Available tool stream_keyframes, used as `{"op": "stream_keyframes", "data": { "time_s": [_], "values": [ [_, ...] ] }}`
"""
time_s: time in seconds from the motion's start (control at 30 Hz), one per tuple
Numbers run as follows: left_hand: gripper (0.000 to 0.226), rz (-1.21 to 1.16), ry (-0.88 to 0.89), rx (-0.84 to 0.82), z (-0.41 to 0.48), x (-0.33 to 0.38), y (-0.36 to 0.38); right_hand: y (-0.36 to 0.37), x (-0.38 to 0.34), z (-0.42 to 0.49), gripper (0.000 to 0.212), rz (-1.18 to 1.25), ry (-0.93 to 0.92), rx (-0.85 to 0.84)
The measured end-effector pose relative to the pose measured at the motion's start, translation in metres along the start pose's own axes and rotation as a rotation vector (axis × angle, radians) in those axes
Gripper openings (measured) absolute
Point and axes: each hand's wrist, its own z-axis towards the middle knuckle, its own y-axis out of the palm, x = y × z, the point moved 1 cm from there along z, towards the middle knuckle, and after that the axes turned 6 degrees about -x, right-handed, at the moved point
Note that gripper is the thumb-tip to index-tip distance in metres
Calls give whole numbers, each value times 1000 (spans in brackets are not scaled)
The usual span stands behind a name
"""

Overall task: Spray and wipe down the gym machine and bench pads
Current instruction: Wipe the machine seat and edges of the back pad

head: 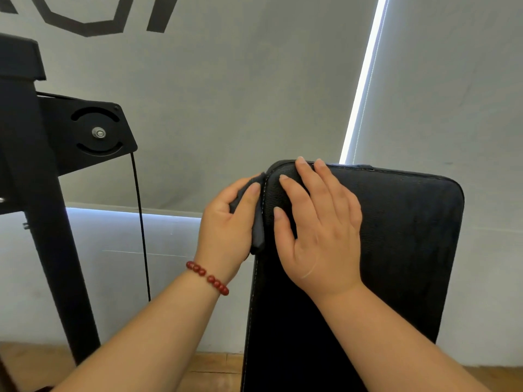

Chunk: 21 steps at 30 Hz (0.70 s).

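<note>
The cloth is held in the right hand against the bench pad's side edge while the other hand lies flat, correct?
No. The head view shows the left hand gripping the cloth against the side edge of the bench pad; the right hand lies flat on it.

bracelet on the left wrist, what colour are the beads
Dark red, glossy round beads on the bracelet, clearest in the head view.

A pale grey fabric roller blind (226, 94) fills the wall ahead, with large dark printed lettering (93, 15) at its upper left. A second grey blind (452, 80) hangs to its right, and a narrow strip of bright daylight (365, 80) shows between them. Under the left blind's hem a horizontal band of light (127, 215) glows above a pale lower panel (113, 264). Light-brown wooden flooring (215, 366) runs along the bottom.
</note>
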Motion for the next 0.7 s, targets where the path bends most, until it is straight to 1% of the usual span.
{"op": "stream_keyframes", "data": {
  "time_s": [0.07,0.2,0.3,0.37,0.47,0.7],
  "values": [
    [20,28,26,7,9,7,3,0,0,0,39,-6,-3,7],
    [20,136,93,-109,41,29,14,0,1,-1,38,-1,-1,18],
    [21,192,112,-149,34,27,7,0,2,-1,38,9,0,16],
    [24,163,113,-111,18,19,2,1,2,-1,38,13,-1,16],
    [26,48,97,-47,6,12,1,1,2,-1,37,10,-6,20],
    [22,90,136,-142,34,21,7,2,3,-2,37,17,-3,33]
  ]
}}
